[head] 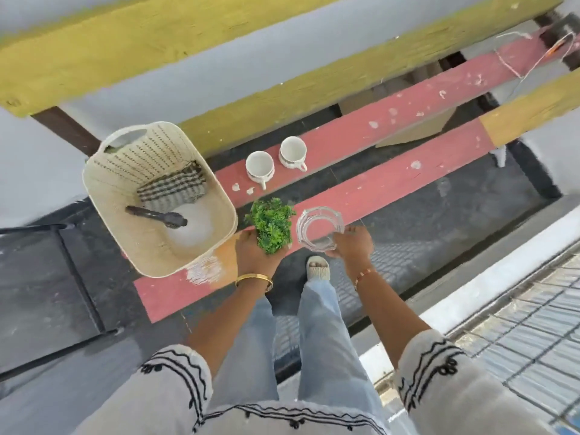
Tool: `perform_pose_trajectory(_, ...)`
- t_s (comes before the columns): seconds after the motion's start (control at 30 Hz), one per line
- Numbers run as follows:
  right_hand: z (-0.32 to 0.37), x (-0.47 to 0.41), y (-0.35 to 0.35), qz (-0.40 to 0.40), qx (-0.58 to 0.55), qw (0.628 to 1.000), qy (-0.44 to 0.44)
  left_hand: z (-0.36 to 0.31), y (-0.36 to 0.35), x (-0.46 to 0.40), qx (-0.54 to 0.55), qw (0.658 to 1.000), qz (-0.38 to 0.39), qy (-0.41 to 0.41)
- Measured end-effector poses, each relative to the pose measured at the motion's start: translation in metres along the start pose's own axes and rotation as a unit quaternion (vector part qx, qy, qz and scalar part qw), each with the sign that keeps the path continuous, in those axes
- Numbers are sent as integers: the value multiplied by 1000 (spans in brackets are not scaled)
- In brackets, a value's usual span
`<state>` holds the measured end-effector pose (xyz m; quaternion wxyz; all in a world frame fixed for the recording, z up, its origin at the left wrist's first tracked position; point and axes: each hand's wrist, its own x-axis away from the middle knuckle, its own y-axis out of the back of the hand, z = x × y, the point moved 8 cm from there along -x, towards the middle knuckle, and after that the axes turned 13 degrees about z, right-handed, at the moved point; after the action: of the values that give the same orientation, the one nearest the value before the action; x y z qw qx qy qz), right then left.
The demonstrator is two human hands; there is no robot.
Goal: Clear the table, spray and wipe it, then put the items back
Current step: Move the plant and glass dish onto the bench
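Your left hand [251,251] grips the green plant [271,224] from below, fingers curled under it, at the table's [392,183] near plank. Your right hand [351,243] pinches the glass ashtray [320,227] by its rim, at 3 o'clock from the plant. Two cups [260,167] [292,152] stand at 12 o'clock on the far plank. At 9 o'clock sits the basket [103,189], holding a checked cloth [171,186] and spray bottle [169,219]

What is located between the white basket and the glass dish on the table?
In the head view, the green plant, held by the left hand, sits between the white basket and the glass dish.
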<state>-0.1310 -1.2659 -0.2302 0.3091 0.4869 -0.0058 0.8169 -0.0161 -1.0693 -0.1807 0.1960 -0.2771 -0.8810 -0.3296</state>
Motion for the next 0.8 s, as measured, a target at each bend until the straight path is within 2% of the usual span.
perform_pose_trajectory(0.2,13,-69,-10,51,150,987,8,20,-49,-56,22,998,-21,58)
perform_pose_trajectory(0.47,23,-111,-20,116,277,953,41,39,-69,-75,20,996,-32,79)
perform_pose_trajectory(0.57,32,-113,-21,111,340,931,77,49,-73,-70,43,996,-29,77)
perform_pose_trajectory(0.8,41,-106,-29,103,417,896,117,53,-74,-63,-1,999,0,42)
